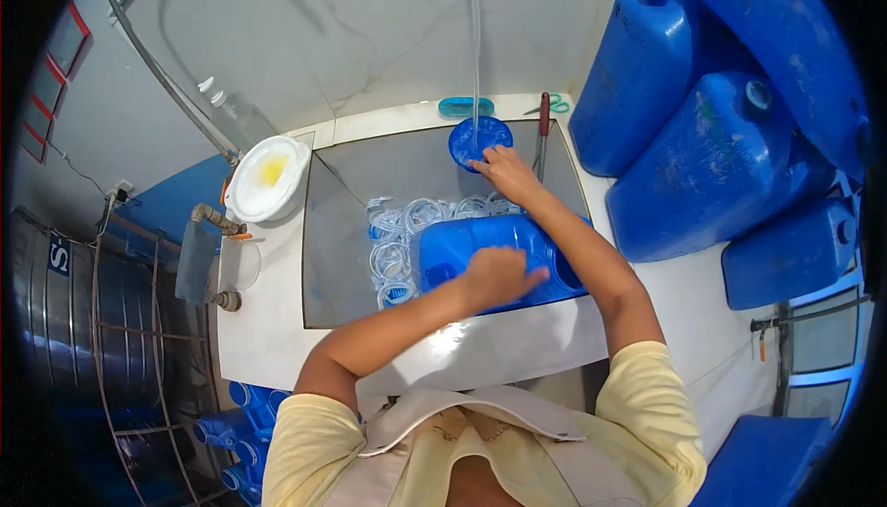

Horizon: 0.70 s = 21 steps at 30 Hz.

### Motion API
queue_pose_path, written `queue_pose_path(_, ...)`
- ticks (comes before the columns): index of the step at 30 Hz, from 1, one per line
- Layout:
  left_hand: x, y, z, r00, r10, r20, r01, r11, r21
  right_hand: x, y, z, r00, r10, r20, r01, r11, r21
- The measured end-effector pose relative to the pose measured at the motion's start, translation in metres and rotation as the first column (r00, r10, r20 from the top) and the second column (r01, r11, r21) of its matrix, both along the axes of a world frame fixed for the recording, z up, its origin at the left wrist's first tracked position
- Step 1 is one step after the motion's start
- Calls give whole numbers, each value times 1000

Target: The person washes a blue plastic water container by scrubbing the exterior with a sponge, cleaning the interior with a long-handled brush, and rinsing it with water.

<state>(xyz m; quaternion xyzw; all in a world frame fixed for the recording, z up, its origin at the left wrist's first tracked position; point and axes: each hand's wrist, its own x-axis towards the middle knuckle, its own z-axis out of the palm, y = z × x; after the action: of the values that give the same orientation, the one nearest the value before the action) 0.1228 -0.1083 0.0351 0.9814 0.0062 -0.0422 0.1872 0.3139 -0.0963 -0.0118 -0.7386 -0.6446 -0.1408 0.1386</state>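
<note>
My right hand (504, 173) reaches across the grey sink (342, 267) and grips the near rim of a blue round lid (467, 133). A clear stream (476, 54), water by its look, runs down onto the lid. A large blue plastic jug (480, 233) lies on its side along the sink's near right part. Over this jug hovers my left hand (499, 278), smeared by motion, so its fingers cannot be made out. Behind and left of the jug sit several white coiled tubes (425, 214) with blue pieces among them.
Large blue jerrycans (637, 73) crowd the right side. On the back ledge lie a teal oval item (467, 106), teal-handled scissors (557, 104) and a red-handled tool (545, 119). A white tub (254, 195) with something yellow stands left, near clear bottles (242, 117).
</note>
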Motion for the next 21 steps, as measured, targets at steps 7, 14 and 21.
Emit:
queue_pose_path(7, -36, 25, 2, 993, 97, 62, -102, 991, 87, 0, 23, 9, 992, 74, -106, -72, 997, 21)
queue_pose_path(14, -72, 55, -11, 977, 186, 101, -196, 975, 103, 9, 28, 10, 988, 111, -111, -100, 990, 101)
queue_pose_path(21, -85, 65, -16, 965, 211, 157, -226, 971, 82, 6, 31, 13, 982, 157, -110, -148, 985, 85)
